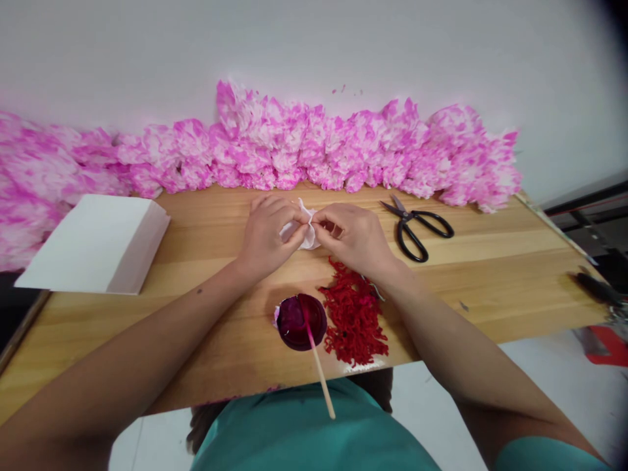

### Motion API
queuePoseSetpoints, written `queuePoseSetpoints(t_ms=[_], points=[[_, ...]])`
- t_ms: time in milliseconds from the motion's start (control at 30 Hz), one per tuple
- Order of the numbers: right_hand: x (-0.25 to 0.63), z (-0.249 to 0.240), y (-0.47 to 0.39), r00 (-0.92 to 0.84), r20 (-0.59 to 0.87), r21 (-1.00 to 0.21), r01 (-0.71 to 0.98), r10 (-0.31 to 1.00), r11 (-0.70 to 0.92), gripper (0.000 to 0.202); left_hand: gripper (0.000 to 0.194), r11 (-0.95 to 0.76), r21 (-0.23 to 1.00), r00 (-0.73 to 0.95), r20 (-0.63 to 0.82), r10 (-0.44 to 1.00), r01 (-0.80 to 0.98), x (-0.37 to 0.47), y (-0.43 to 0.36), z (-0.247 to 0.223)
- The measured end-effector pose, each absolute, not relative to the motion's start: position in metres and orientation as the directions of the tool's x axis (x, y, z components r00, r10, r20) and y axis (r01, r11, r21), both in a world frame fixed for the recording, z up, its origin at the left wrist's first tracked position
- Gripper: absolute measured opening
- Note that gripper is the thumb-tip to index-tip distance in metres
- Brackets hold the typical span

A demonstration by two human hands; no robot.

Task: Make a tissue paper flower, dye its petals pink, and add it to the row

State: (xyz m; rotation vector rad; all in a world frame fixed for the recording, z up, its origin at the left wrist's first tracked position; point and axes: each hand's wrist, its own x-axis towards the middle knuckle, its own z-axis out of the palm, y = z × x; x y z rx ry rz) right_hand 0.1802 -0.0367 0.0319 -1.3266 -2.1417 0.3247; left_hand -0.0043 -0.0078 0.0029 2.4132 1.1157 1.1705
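Note:
Both hands meet over the middle of the table, pinching a small gathered piece of white paper [309, 241]. My left hand [269, 232] is closed on its left side, and my right hand [354, 237] grips it from the right, fingertips nearly touching. Just below my right hand lies a heap of short red yarn pieces [354, 320]. Nearer to me stands a round dish of dark magenta liquid [294, 320], with a wooden stick [321, 376] leaning out over the table edge. Black-handled scissors [411, 226] rest partly open to the right of my right hand.
A thick stack of white paper sheets [98, 242] sits at the left of the wooden table [490, 275]. Pink-and-white paper flowers [304, 147] are piled along the wall at the back. Something dark [596, 288] lies at the right end.

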Motion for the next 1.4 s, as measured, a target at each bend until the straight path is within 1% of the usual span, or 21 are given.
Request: queuePoseSetpoints(t_ms=[267, 400, 667, 867, 1400], points=[[0.1839, 0.0343, -0.0342, -0.309, 0.395, -0.518, 0.703, 0.865, 0.487, 0.013, 0.007, -0.661, 0.515, 0.37, 0.56, 0.741, 0.546, -0.0058, -0.0074, 0.0037], [0.1841, 0.0329, -0.0345, -0.329, 0.389, -0.517, 0.695, 0.861, 0.499, 0.013, 0.006, -0.677, 0.507, 0.379, 0.572, 0.728, 0.534, -0.0056, -0.007, 0.0037], [0.1804, 0.0316, -0.0363, -0.328, 0.364, -0.476, 0.739, 0.871, 0.477, 0.012, 0.007, -0.692, 0.486, 0.394, 0.58, 0.713, 0.534, -0.0052, -0.0071, 0.0026], [0.1798, 0.0327, -0.0369, -0.325, 0.378, -0.458, 0.748, 0.867, 0.48, 0.011, 0.008, -0.684, 0.511, 0.386, 0.574, 0.723, 0.522, -0.0047, -0.0076, 0.003], [0.1804, 0.0324, -0.0351, -0.304, 0.394, -0.511, 0.712, 0.867, 0.482, 0.012, 0.009, -0.653, 0.552, 0.372, 0.542, 0.754, 0.519, -0.0051, -0.0067, 0.0033]])
